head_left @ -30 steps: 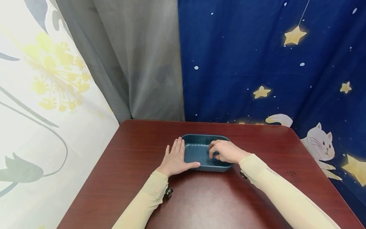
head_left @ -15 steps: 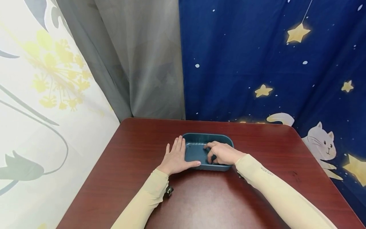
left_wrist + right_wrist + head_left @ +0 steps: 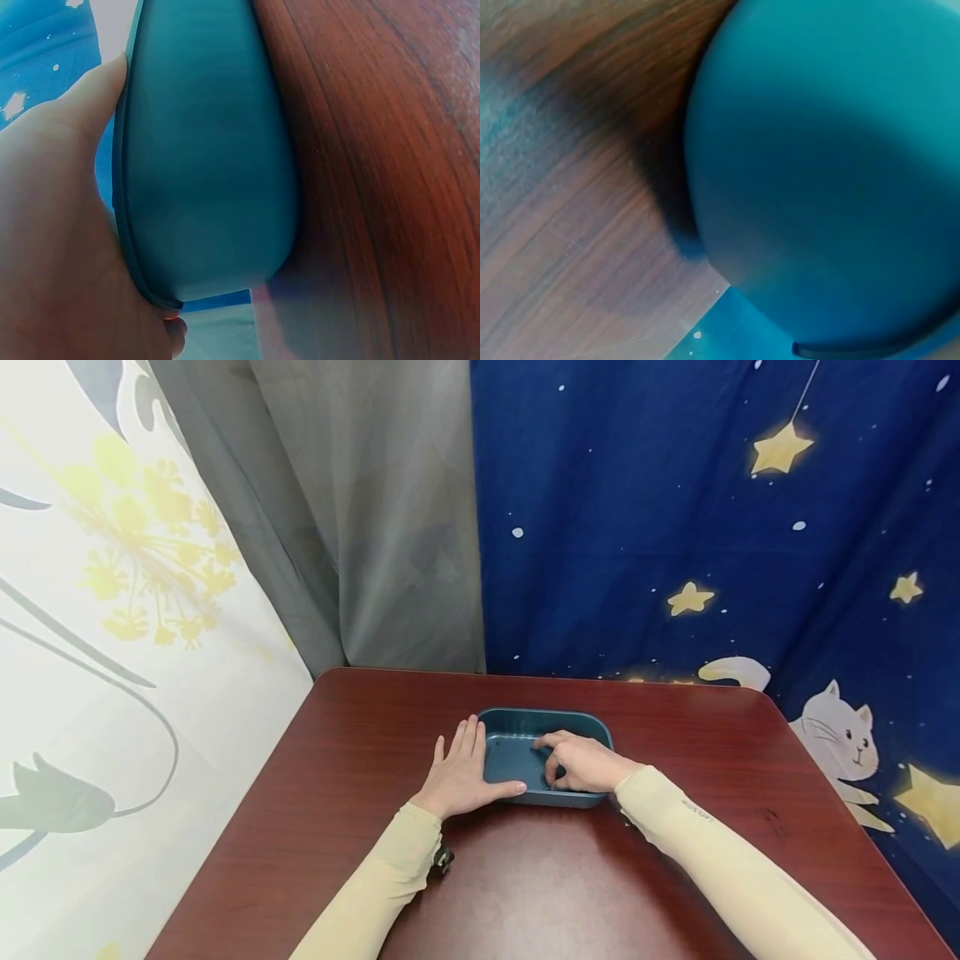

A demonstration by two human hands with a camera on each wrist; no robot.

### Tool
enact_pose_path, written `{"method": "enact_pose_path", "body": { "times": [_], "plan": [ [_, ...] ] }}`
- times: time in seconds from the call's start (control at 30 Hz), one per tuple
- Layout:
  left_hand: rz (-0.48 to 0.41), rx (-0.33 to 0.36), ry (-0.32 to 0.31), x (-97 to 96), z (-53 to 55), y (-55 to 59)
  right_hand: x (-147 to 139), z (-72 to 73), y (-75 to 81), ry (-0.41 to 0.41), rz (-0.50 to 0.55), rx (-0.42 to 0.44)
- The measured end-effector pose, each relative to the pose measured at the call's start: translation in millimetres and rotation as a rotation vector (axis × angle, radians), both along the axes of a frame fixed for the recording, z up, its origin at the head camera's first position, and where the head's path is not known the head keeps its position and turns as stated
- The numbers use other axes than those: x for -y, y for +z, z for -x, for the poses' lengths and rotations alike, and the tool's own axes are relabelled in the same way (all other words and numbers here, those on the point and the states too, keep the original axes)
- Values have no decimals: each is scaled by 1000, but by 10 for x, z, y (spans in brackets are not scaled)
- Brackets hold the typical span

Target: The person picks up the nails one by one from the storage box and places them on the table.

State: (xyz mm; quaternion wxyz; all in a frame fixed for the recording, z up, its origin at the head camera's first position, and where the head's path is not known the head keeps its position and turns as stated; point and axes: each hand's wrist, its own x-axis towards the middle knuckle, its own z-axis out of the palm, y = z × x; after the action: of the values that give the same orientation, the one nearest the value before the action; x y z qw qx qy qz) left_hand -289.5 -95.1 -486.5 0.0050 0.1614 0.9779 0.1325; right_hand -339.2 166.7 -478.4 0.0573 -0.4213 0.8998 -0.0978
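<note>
A dark teal rectangular tray [image 3: 517, 760] sits on the table in the head view. My left hand [image 3: 457, 781] rests flat along its left side, fingers straight and thumb laid over the near rim. The left wrist view shows that thumb on the rim of the tray [image 3: 202, 150]. My right hand [image 3: 588, 764] reaches into the tray's right half, with bent fingers low near the floor and the near wall. Whatever lies under those fingertips is hidden. Only the outer wall of the tray [image 3: 817, 187] fills the right wrist view; the right fingers do not show there.
The table [image 3: 480, 877] is reddish-brown wood with rounded far corners. Behind it hang a grey curtain [image 3: 405, 527] and a blue curtain [image 3: 600, 527] with stars. A white patterned curtain [image 3: 112, 735] is on the left.
My right hand has moved a little left and down into the tray. A thin dark stick seen on the tray floor one second ago is now hidden by it. The left hand stays put.
</note>
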Motion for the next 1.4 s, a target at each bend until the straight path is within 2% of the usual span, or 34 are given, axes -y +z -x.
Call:
{"method": "enact_pose_path", "body": {
  "times": [0.13,0.37,0.53,0.7,0.87,1.1,1.4],
  "plan": [
    [5,5,1,-1,-1,1,9,-12,1,-2,7,8],
    [0,4,5,-4,1,-2,-7,-12,-2,7,34,-49],
    [3,-4,7,-8,-2,0,-24,-12,65,-13,56,-69],
    [-4,0,11,-9,-6,4,-33,-28,210,-28,92,-123],
    [-13,-1,9,-13,-1,-3,-89,-66,383,-92,109,-167],
    [-3,2,17,-15,11,-13,-267,-99,616,-176,141,-176],
    [-1,-15,2,-2,30,-13,-601,-103,845,-301,125,-198]
  ]
}}
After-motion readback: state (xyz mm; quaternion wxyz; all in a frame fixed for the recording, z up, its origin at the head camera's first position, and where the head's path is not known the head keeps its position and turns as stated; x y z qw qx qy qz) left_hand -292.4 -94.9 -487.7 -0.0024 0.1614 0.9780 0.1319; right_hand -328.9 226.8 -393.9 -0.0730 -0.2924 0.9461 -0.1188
